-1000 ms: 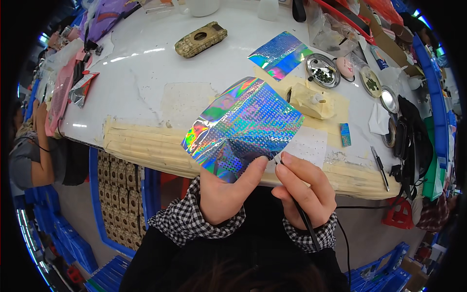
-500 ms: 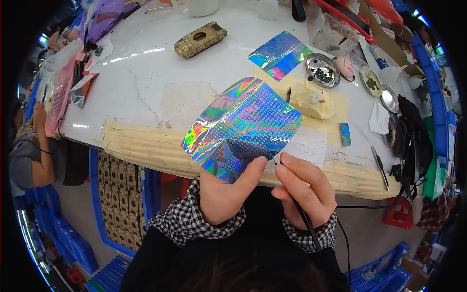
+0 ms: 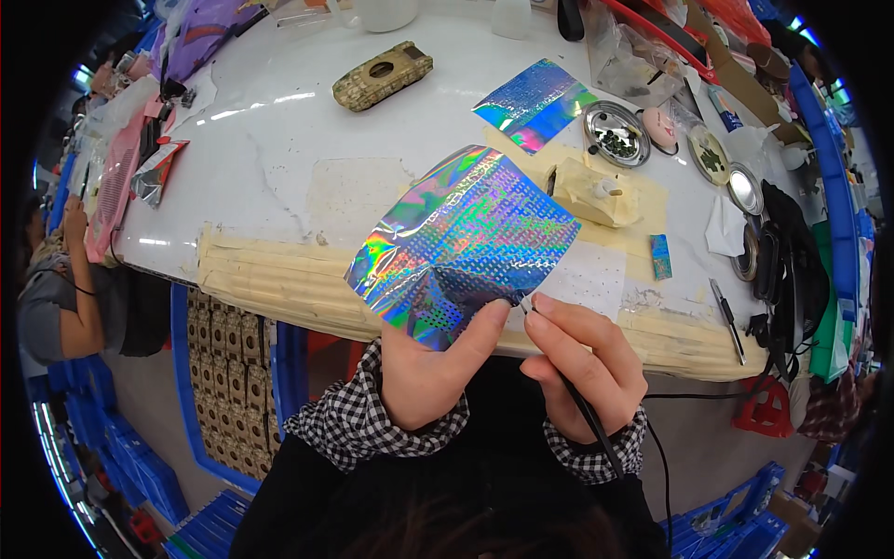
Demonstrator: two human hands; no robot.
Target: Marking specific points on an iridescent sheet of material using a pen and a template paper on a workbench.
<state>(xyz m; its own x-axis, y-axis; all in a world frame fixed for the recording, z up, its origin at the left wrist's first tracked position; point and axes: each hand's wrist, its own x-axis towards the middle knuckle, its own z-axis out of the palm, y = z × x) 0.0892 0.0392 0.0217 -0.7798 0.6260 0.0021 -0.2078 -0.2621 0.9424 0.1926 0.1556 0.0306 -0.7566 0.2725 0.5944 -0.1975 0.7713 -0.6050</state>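
Observation:
My left hand (image 3: 428, 377) pinches the lower edge of a shiny holographic sticker sheet (image 3: 494, 214), its thumb on top. Rows of small cut shapes cover the sheet, which buckles near the thumb. In my right hand (image 3: 591, 363) is a slim black tool (image 3: 585, 410) with a pale metal tip, gripped like a pen. Its tip is at the sheet's lower right edge, close to the left thumb; whether a sticker is on it is too small to tell. A camouflage-patterned toy tank hull (image 3: 383, 76) lies further back on the table.
A second holographic sheet (image 3: 534, 104) lies behind, beside a round metal dish (image 3: 616, 135) of small dark green parts. A tape-covered block (image 3: 596, 194) stands right of the sheet. A black pen (image 3: 727, 321) lies at right. Below the table is a blue crate (image 3: 191, 410) of tank hulls.
The tool's tip and my right fingertips have shifted slightly, and the sheet has tilted a little, so its reflections differ. Both hands keep their grip.

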